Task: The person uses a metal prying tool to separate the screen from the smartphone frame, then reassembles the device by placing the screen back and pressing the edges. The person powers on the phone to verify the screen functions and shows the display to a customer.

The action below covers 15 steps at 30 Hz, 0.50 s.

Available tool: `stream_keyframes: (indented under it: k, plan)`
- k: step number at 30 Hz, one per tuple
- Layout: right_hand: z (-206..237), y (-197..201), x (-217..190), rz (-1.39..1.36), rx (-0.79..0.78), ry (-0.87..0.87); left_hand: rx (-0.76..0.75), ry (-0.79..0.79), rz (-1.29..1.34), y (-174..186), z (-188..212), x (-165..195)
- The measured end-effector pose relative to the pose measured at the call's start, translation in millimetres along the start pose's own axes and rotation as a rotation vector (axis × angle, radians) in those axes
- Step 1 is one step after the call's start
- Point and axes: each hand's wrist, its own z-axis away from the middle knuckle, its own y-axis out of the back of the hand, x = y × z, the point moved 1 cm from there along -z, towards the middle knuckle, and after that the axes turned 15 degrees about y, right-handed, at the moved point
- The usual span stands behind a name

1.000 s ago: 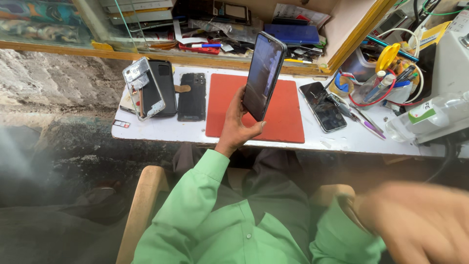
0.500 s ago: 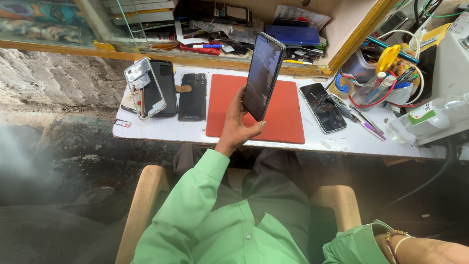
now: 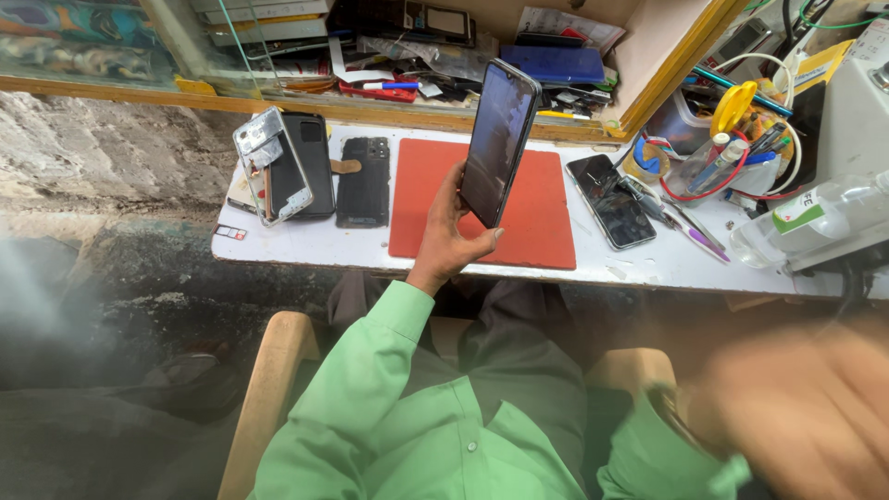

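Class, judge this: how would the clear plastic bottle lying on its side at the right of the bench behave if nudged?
The clear plastic bottle lies on its side and looks round, so it would probably roll. Its see-through walls suggest it is fairly light and may dent under a firm grip. Whether it holds liquid cannot be told.

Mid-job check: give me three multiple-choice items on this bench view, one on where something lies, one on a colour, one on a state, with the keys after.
1. Where does the loose dark phone lie?
A. on the white table, right of the mat
B. on the chair
C. in the glass case

2. What colour is the work mat?
A. blue
B. red
C. green

3. How is the phone in the left hand held?
A. flat on the mat
B. face down on the table
C. raised upright above the mat

Key: 1 A, it rests on the tabletop beside the mat's right edge. 2 B, the mat is plainly red. 3 C, the hand grips its lower end, screen dark. The right hand is a blur, low right.
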Motion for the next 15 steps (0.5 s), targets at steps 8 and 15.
stream_keyframes:
  k: [8,15]
  plan:
    - [98.3,-35.7,171.9,-0.188,-0.182,-0.848,-0.007,0.027,0.004,-2.2,0.3,6.7]
    - [104.2,-42.7,204.9,-0.529,-0.112,-0.974,-0.028,0.042,-0.025,0.1,-3.2,9.0]
